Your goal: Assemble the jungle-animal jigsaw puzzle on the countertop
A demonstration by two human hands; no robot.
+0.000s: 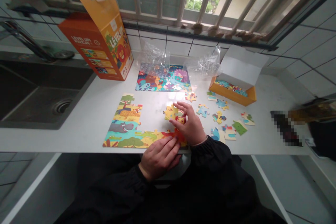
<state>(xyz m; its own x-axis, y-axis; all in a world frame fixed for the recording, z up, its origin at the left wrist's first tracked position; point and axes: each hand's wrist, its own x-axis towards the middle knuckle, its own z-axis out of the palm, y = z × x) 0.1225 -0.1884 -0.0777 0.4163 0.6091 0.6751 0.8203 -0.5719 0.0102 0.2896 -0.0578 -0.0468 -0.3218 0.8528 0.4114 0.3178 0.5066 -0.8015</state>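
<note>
My right hand (193, 126) grips a yellow jigsaw puzzle piece (170, 112) between thumb and fingertips, just above the lower right of a partly joined puzzle. That puzzle (126, 131) forms an L, with a tree, a hippo and crocodiles down its left side and along its front edge. Across the red part of the front row lies my left hand (161, 155), fingers flat and side by side, pressing on the pieces. My right hand partly covers the pieces beneath it. Loose pieces, among them a blue one (203, 110) and a green one (239, 127), lie to the right.
A finished-looking puzzle picture (164, 83) lies at the back under clear plastic wrapping (154, 59). An orange puzzle box (102, 49) stands back left, beside a dark sink (39, 101). An open yellow box (233, 92) with pieces inside sits back right.
</note>
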